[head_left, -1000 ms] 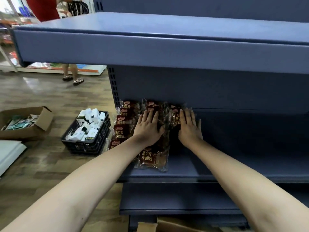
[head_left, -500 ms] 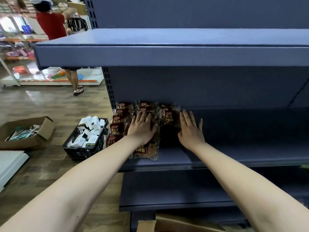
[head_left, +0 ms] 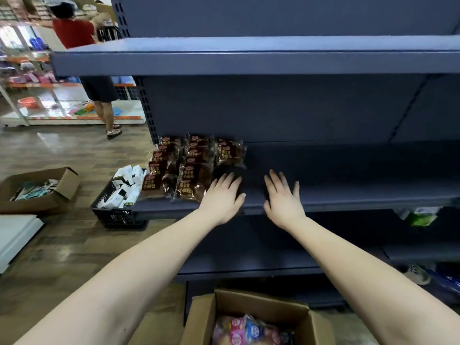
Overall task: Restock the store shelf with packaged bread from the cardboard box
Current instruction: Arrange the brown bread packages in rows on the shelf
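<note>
Several brown bread packs lie in rows at the left end of the dark blue shelf. My left hand hovers over the shelf's front edge just right of the packs, fingers straight, holding nothing. A little further right, my right hand is also flat and empty above the bare shelf. Below me stands the open cardboard box with colourful bread packs inside.
On the floor to the left are a black crate of white boxes and another cardboard box. A person in red stands behind the shelf's left end. Lower shelves jut out beneath my arms. A white board lies far left.
Both hands have drawn back from the bread packs toward the shelf's front edge. The view has tilted down, bringing the cardboard box into sight.
</note>
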Demonstrator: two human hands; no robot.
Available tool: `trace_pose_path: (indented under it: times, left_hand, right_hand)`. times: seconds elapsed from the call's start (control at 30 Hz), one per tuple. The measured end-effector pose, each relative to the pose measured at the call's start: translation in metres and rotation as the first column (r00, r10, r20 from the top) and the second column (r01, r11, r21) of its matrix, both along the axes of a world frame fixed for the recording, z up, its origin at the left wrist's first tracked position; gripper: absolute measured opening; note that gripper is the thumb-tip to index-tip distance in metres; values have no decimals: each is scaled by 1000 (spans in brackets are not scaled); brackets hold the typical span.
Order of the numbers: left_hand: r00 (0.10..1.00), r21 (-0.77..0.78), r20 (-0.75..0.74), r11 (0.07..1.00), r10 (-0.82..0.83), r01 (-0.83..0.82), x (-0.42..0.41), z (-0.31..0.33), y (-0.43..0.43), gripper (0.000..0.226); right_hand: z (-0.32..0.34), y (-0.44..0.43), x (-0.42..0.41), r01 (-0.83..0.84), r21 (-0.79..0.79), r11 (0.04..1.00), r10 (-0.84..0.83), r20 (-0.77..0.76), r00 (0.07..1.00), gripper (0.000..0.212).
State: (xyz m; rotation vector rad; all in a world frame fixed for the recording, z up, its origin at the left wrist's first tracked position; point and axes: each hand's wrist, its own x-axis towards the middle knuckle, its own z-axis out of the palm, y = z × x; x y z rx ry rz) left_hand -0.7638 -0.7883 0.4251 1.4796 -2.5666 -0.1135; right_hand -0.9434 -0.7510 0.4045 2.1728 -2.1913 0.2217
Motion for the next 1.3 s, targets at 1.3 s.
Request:
trace_pose_path:
  times: [1.3]
  left_hand:
    - [967, 886, 238, 430, -94, -176, -8, -468, 250, 46]
  right_hand:
    - [-479, 286, -23, 106, 893, 437, -620, 214, 755, 45]
